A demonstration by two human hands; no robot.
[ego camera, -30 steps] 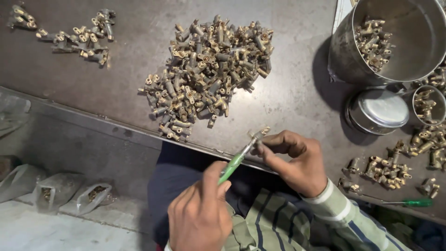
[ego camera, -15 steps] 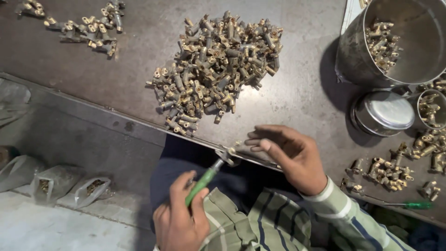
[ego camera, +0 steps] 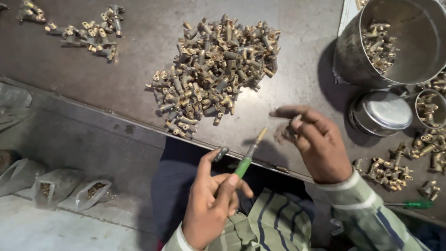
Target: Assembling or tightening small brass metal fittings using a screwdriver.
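Dim, soft light from above left; the steel pot (ego camera: 395,42) throws a dark shadow leftward. Its wall glares. The right hand (ego camera: 316,142) is motion-blurred; edges bend slightly.

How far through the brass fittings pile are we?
Done, it seems: some fittings sit in the steel pot. In hand: left hand holds a green-handled tool; right hand is blurred, its contents unclear. Left: the big central pile and a smaller group on the table.
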